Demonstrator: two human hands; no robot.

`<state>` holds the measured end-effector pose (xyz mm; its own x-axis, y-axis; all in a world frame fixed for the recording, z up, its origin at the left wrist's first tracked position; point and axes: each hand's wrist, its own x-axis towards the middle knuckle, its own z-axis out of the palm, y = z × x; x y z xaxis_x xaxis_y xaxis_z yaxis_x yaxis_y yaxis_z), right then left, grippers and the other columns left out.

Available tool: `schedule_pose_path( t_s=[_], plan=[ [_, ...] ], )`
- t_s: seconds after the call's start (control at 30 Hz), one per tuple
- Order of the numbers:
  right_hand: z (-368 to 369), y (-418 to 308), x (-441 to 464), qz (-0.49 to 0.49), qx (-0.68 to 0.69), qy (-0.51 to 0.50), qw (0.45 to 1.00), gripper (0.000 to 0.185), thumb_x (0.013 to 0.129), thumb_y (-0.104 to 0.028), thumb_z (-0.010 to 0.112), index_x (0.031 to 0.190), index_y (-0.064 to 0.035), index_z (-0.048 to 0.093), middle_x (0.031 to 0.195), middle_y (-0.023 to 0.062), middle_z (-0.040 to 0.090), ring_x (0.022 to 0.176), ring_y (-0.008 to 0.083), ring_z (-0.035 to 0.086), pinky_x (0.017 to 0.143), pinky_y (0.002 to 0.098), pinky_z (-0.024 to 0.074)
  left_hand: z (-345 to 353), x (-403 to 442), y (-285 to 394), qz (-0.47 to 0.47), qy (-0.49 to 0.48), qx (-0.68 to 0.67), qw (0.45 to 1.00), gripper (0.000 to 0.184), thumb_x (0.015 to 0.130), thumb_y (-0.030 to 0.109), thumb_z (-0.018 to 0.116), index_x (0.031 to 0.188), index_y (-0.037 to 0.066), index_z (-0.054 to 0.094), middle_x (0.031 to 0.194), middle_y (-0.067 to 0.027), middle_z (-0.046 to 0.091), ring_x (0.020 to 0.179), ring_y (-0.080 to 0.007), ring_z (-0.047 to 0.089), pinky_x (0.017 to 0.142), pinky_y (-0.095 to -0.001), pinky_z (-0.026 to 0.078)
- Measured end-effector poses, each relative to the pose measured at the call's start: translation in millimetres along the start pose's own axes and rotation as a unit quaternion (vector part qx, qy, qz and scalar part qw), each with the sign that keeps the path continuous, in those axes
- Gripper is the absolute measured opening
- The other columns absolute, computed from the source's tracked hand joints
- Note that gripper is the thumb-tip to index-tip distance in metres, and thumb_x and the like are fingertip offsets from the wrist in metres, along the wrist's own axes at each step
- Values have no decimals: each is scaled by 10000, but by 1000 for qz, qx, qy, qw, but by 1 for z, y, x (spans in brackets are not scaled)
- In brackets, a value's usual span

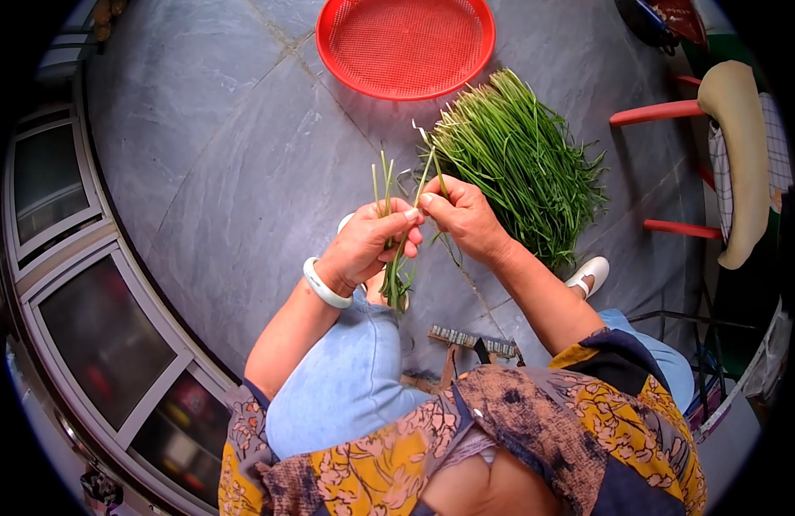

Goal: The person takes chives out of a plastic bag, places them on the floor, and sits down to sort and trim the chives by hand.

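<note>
Green stalks (395, 279), running near to far, are being held in the left hand's (360, 243) curled fingers; a slanting stem (425, 175) is being pinched by the right hand (468, 220), nearer the pile (522, 163).

Two hands, left (371, 239) and right (468, 222), hold green stalks (389, 185) near a leafy pile (522, 163) and red basket (406, 43).

Bright, soft light; strong fisheye bending; edges fading to black.
</note>
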<state>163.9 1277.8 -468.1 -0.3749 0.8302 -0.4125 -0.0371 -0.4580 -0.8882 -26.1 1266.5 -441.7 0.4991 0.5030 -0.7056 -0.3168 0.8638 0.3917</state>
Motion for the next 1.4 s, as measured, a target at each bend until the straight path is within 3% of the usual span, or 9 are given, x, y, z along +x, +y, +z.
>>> schedule_pose_path(
  t_s=[0.2,0.4,0.5,0.6,0.7,1.0,1.27,1.4],
  plan=[
    [0,-4,0,45,63,2,997,108,930,-162,578,859,-83,592,690,-62,517,575,24,415,517,199,344,-1,2,-2,14,13,7,1000,118,959,160,572,948,49,610,754,-36,655,599,-78,619,422,-164,337],
    [0,-1,2,25,51,6,998,99,913,-159,589,851,-81,587,683,-58,510,571,27,411,509,204,341,0,3,-2,8,21,15,1000,113,957,155,577,950,46,606,757,-44,655,600,-90,623,419,-169,343],
    [-2,-5,1,55,51,10,997,126,873,-130,586,852,-9,613,778,-19,581,723,53,492,654,233,421,-2,5,-4,9,20,19,1000,111,957,155,580,950,48,606,760,-48,655,600,-95,624,418,-168,343],
    [-1,-6,1,37,37,8,999,101,913,-141,579,832,-81,579,686,-60,501,574,27,409,511,206,340,0,4,-3,8,25,27,999,106,954,157,584,951,53,606,764,-49,655,600,-97,624,419,-167,344],
    [-2,-6,1,50,24,17,998,117,872,-116,583,838,-8,612,758,-29,570,711,44,477,636,228,411,0,4,-3,6,20,30,999,106,957,160,580,959,56,604,767,-50,655,601,-99,626,421,-166,345],
    [-7,5,5,-2,16,44,999,90,896,-112,569,813,-80,581,698,-60,514,590,21,411,524,197,341,-2,3,-4,2,-6,-6,1000,177,987,196,522,998,39,601,753,-32,648,592,-99,625,438,-181,394],
    [-40,8,16,81,126,124,981,70,871,-120,574,810,-94,596,697,-46,506,542,19,383,468,176,294,-6,-3,3,29,-46,-52,997,146,953,152,528,947,21,591,695,-53,617,513,-112,560,449,-193,422],
    [-38,18,23,54,-1,127,990,94,837,-91,577,754,-48,583,663,-64,496,591,35,380,527,225,340,-10,-14,17,92,-59,-102,989,128,939,129,516,943,15,574,683,-62,600,495,-114,533,441,-199,436]
  ],
)
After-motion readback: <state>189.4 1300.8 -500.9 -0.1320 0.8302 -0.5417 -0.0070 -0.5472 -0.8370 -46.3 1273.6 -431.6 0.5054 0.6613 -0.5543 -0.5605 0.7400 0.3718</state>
